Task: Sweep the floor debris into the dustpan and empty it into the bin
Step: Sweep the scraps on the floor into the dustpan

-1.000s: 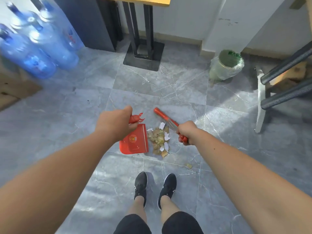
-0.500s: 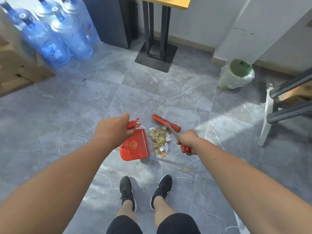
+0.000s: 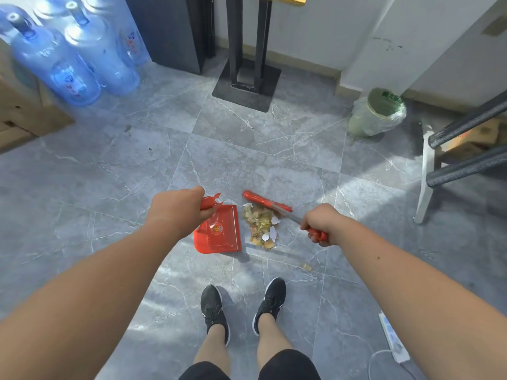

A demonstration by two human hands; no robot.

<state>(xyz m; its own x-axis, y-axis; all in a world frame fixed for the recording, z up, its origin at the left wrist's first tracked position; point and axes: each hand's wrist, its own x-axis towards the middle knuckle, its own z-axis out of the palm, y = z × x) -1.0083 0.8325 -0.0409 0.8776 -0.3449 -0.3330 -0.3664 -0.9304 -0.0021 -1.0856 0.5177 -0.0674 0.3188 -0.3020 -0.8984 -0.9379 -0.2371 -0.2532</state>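
Red dustpan (image 3: 219, 234) lies on the grey tiled floor (image 3: 109, 174) in my head view, with my left hand (image 3: 178, 209) gripping its handle, fingers clenched round it. Just beside it at 3 o'clock sits the debris pile (image 3: 262, 226) of peelings and eggshell. My right hand (image 3: 321, 223) grasps the red brush (image 3: 267, 201), whose head rests at the pile's 12 o'clock. One scrap (image 3: 306, 267) lies apart at 5 o'clock. The lined bin (image 3: 384, 111) stands well apart at 2 o'clock
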